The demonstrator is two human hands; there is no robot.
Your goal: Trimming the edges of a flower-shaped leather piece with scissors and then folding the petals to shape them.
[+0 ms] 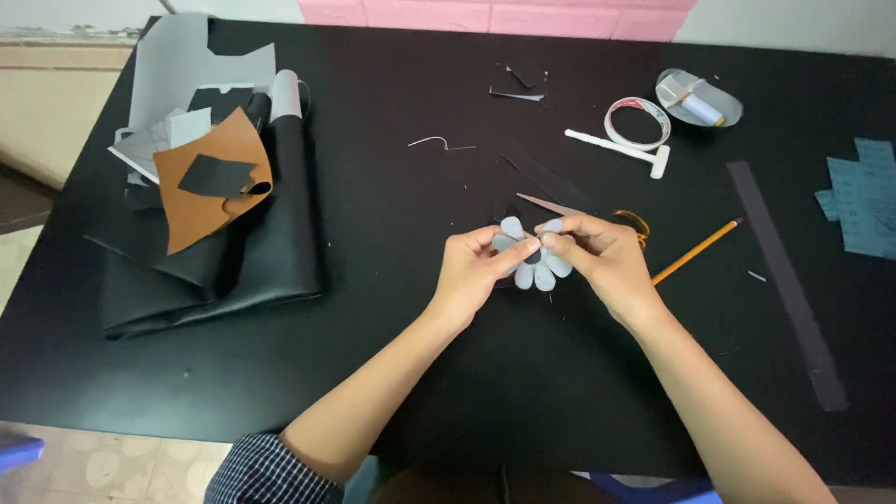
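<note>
1. Checked sleeve [266, 471] at the bottom edge, nearest of all, on the left forearm.
2. Far left on the black table [392, 373]: folded black leather [233, 271] topped by a brown leather piece [210, 182] with a small black scrap on it, grey paper sheets [177, 70] behind.
3. Left hand [471, 271] near the table's middle, thumb and fingers pinched together on the left petals of a pale grey flower cutout [534, 257].
4. Flower cutout held between both hands just above the table, petals fanned out around a dark centre.
5. Right hand [602, 257] touching the left at the fingertips, fingers pinched shut on the right side of the flower cutout.
6. Scissors [597, 213] just behind the right hand, orange handle partly hidden by it.
7. Pencil [698, 250] lying slantwise to the right of that hand.
8. Further back: tape roll [637, 123], white tool [621, 149], clear plastic case [698, 98].
9. Right side: long dark strip [789, 289], then blue paper [863, 196] at the edge.
</note>
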